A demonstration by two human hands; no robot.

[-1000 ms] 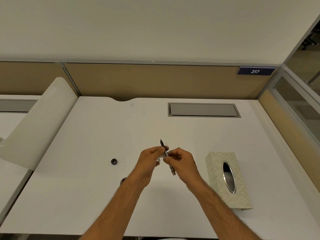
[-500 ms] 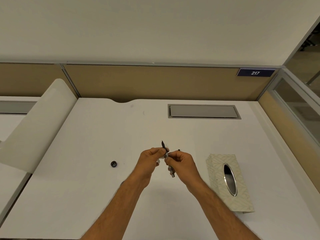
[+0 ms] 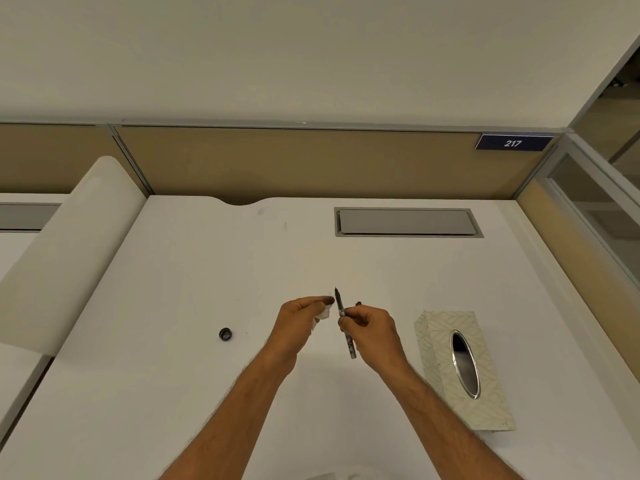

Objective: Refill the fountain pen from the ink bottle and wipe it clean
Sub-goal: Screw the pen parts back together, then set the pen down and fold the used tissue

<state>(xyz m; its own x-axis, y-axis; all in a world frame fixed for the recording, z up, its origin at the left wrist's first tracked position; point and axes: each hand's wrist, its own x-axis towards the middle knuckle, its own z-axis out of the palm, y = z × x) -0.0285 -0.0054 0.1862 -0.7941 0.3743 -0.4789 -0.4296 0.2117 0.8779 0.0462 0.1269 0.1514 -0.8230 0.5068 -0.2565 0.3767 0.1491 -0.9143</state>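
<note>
My right hand [image 3: 372, 332] pinches a thin dark fountain pen [image 3: 344, 320] near its middle, nib pointing up and away, rear end hanging toward me. My left hand [image 3: 299, 318] sits just left of the pen, fingers closed on a small crumpled white tissue [image 3: 322, 312]; the thumb tip looks ink-stained. A small gap separates the tissue from the pen. A small black round cap [image 3: 225, 333] lies on the white desk [image 3: 207, 271] to the left. The ink bottle itself is hidden from view.
A pale patterned tissue box [image 3: 464, 368] with an oval metal-rimmed opening lies at the right. A grey cable hatch [image 3: 407, 221] is set into the desk at the back. Tan partition walls close the back and right; a white rounded divider [image 3: 65, 251] rises at the left.
My left hand with the tissue has come off the pen and shifted slightly left. The pen is now held by my right hand alone, nib still up.
</note>
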